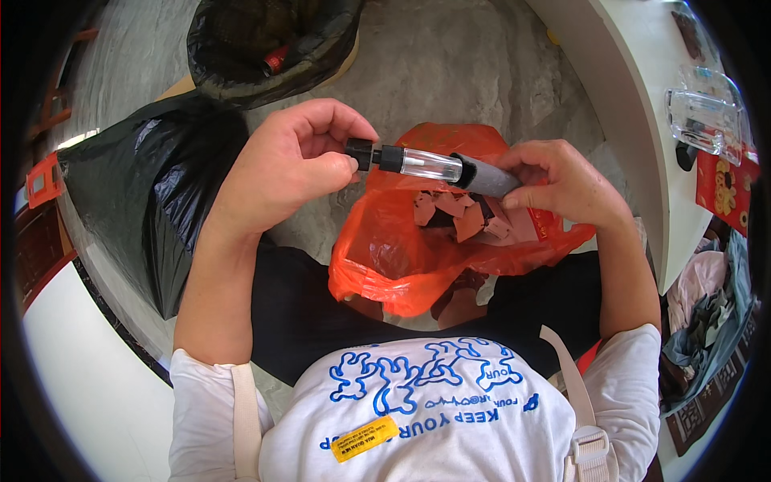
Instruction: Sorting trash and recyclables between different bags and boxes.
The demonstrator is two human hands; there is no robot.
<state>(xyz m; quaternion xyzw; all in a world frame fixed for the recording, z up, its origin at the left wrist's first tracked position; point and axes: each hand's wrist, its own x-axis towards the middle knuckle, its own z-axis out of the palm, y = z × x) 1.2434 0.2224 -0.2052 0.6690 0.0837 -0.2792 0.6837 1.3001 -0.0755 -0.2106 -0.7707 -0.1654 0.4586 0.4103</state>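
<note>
My left hand [283, 162] pinches a black cap [360, 154] between thumb and fingers. Right beside that cap is the narrow black top of a small clear vial [429, 165] with a black collar; whether cap and top are joined I cannot tell. The vial's other end sits inside a grey cylindrical sleeve [491, 178] with a dark rim. My right hand [560, 178] grips this sleeve by its far end. Below both hands, an orange-red plastic bag [385, 271] stands open between my knees. Torn pink paper pieces [470, 220] and dark scraps lie in it.
A bin lined with a black bag [217, 36] holds a red can [276, 60]. Left of my arm stands a full-looking black plastic bag [138, 181]. A white counter [638, 78] curves along the right, bearing a clear plastic container [705, 120]; clothes [705, 301] are heaped nearby.
</note>
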